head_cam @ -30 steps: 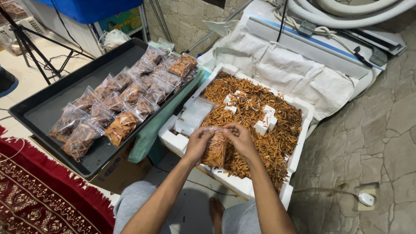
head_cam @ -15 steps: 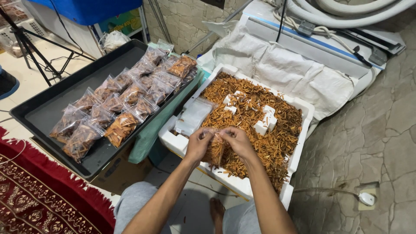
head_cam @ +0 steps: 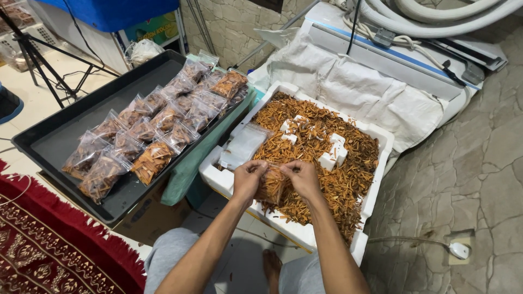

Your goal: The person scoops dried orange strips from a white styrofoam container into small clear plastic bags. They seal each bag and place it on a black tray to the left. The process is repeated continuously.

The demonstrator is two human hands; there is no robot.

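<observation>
Both hands meet over the near edge of the white foam box: the left hand and the right hand are each closed, pinching the top of a small clear bag filled with orange-brown snack sticks. Loose snack sticks fill the box beyond the bag. Left of the box, a black tray holds rows of filled bags.

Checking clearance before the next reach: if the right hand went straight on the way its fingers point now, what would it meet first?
The right hand points left across the small filled bag it pinches, so it would probably meet the left hand gripping the bag's other side. Depth is hard to judge from above.
</observation>
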